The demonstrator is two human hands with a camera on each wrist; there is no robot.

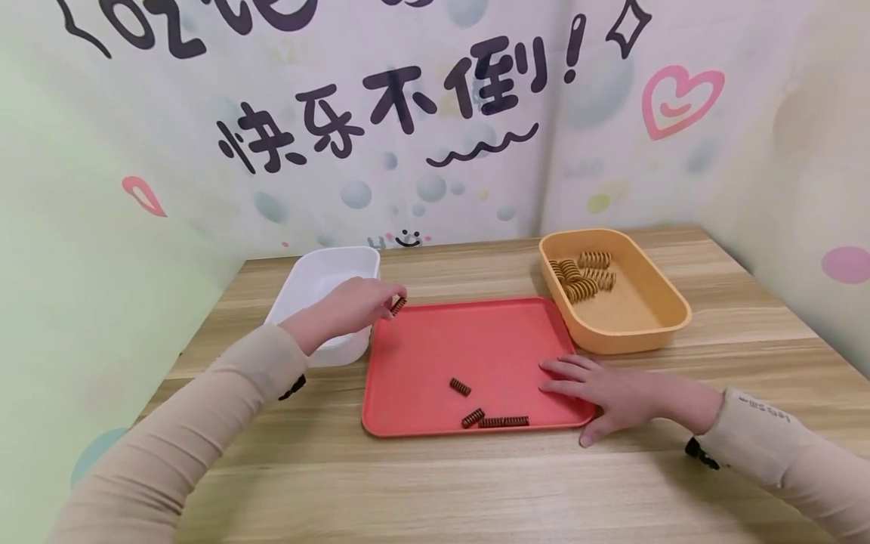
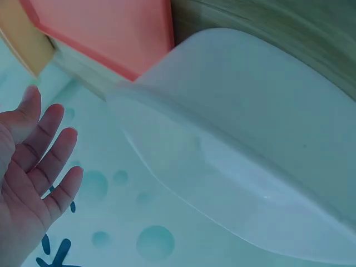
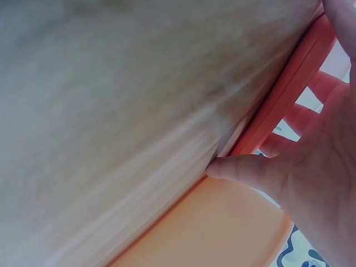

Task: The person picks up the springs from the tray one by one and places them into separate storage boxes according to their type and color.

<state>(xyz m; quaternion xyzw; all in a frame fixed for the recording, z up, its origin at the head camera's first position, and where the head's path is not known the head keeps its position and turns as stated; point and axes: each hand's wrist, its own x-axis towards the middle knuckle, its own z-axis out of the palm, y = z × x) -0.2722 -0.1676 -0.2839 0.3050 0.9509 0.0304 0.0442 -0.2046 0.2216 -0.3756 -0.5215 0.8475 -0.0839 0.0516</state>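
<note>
My left hand [image 1: 353,304] pinches a small dark coil spring [image 1: 399,305] between thumb and fingers, above the right rim of the white bin [image 1: 376,261]. In the left wrist view, that hand's fingers are partly spread and the spring is hidden. My right hand [image 1: 601,389] lies over the right front corner of the red tray [image 1: 476,340], fingers extended and thumb down by the table just outside the rim. Several similar small springs [image 1: 460,387] lie near the tray's front edge, two of them end to end along it.
An orange bin [image 1: 646,295] stands behind the right hand, against the tray's right back corner. Several larger gold springs [image 1: 582,289] are heaped at its left side. Printed cloth walls [image 1: 408,189] enclose the wooden table [image 1: 421,491] at the back and sides.
</note>
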